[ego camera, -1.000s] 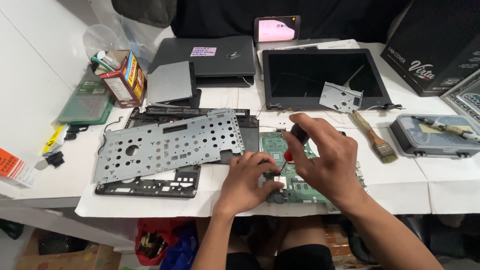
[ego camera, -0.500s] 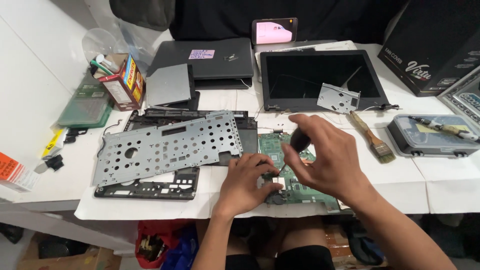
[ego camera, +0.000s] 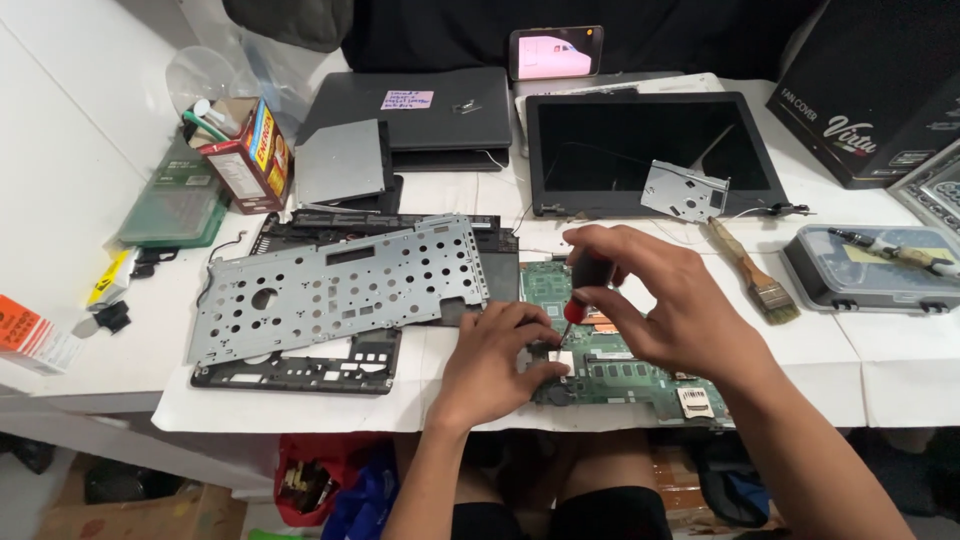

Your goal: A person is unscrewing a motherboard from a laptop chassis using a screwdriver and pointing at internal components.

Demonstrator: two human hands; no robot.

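Observation:
A green laptop motherboard (ego camera: 640, 375) lies on white paper at the table's front edge. My left hand (ego camera: 497, 360) rests on its left part, fingers pinching a small component there. My right hand (ego camera: 665, 300) grips a screwdriver (ego camera: 585, 285) with a black and red handle, held upright with its tip down on the board beside my left fingers. The tip itself is hidden by my fingers.
A perforated metal plate (ego camera: 330, 290) lies on a black laptop base (ego camera: 300, 365) to the left. Behind are a laptop screen (ego camera: 650, 145), a small metal bracket (ego camera: 685, 190), a closed laptop (ego camera: 410, 110), a brush (ego camera: 752, 270), a grey parts case (ego camera: 865, 270) and a phone (ego camera: 555, 50).
My right hand has shifted slightly on the screwdriver handle, turning it. My left hand stays on the board. The view has barely moved.

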